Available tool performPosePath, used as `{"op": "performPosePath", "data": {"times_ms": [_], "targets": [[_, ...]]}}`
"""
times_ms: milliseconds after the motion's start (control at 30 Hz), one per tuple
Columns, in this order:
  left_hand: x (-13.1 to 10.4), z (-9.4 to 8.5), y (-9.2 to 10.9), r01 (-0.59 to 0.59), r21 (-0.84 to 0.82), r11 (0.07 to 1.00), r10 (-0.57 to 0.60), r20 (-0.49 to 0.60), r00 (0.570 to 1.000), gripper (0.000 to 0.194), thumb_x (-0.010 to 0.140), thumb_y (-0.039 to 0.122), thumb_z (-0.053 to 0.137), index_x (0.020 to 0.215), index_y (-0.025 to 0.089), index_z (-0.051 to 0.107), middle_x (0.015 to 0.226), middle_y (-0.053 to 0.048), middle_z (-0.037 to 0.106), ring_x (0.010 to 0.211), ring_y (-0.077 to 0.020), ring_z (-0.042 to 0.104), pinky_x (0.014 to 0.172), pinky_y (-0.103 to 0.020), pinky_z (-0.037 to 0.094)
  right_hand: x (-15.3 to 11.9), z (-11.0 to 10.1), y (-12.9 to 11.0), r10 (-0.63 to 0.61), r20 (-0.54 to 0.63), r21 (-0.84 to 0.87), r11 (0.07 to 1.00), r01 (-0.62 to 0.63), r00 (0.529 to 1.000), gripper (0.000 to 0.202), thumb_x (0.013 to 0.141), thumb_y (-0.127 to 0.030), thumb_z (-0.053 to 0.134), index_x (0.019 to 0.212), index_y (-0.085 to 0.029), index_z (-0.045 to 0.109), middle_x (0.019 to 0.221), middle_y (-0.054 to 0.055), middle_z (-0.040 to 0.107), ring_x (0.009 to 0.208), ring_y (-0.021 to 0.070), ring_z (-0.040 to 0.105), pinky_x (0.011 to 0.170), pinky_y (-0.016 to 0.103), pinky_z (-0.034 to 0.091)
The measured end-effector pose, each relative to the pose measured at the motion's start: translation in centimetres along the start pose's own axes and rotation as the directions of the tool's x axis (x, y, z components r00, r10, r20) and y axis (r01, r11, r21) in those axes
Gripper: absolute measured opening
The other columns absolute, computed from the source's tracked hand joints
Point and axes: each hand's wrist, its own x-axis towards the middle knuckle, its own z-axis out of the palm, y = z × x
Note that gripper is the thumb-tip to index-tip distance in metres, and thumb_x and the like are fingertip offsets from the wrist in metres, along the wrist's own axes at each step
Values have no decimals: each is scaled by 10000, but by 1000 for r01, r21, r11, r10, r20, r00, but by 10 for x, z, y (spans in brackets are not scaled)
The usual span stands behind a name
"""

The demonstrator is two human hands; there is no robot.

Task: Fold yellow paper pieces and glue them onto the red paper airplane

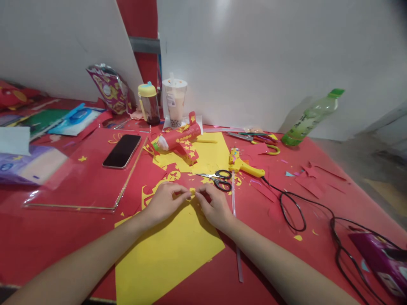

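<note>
My left hand (168, 200) and my right hand (213, 204) meet over a yellow paper sheet (168, 254). Between their fingertips is a small yellow paper piece (192, 192), pinched from both sides; its shape is mostly hidden by the fingers. Just beyond my right hand lie black-handled scissors (219, 178), blades pointing left. Yellow paper scraps with star cut-outs (173, 176) lie beyond my left hand. Farther back, a red paper rocket-like tube (182, 137) decorated with yellow stars rests on another yellow sheet (219, 148).
A yellow glue gun (246, 166) with a black cord (313, 204) and a clear glue stick (237, 237) lie at right. A phone (122, 151) rests at left. A tilted green bottle (313, 118), a milk tea cup (175, 101) and a yellow-lidded bottle (149, 103) stand behind.
</note>
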Motion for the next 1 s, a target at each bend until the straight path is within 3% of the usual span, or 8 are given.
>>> {"op": "performPosePath", "data": {"times_ms": [200,333,433,667,1000], "targets": [[0,3,-2,-13,101,995,16,-36,999,150,762,263,560,697,181,667,730,-14,694,717,-173,576,765,-329,378,1,-2,-3,-104,-26,14,994,105,994,50,795,-179,489,757,-170,520,677,30,540,638,145,496,577,257,412],[1,5,-5,-84,139,987,89,-31,996,167,782,273,543,693,186,655,737,-2,693,705,-161,578,810,-351,340,1,-2,-3,-184,-40,15,983,185,982,47,788,-147,496,759,-179,514,726,40,527,723,162,491,648,285,418],[1,6,-7,-134,170,976,141,-27,990,179,801,264,517,699,188,642,739,5,688,697,-150,582,848,-374,300,2,-2,-3,-169,-42,19,985,170,985,69,792,-139,477,751,-173,520,771,57,512,736,163,482,645,287,417],[-4,7,-7,-225,247,943,228,20,974,232,836,276,448,695,183,607,702,14,655,681,-138,567,921,-429,198,2,-4,-6,-137,24,39,990,136,990,120,798,-149,435,689,-179,477,640,15,498,614,135,460,587,263,387],[-6,9,-6,-249,250,936,234,87,968,282,855,264,386,646,162,546,626,18,588,594,-118,505,850,-396,262,0,-3,-5,-84,42,22,996,83,996,167,806,-171,405,645,-184,449,609,2,475,576,123,450,556,242,365]]}}
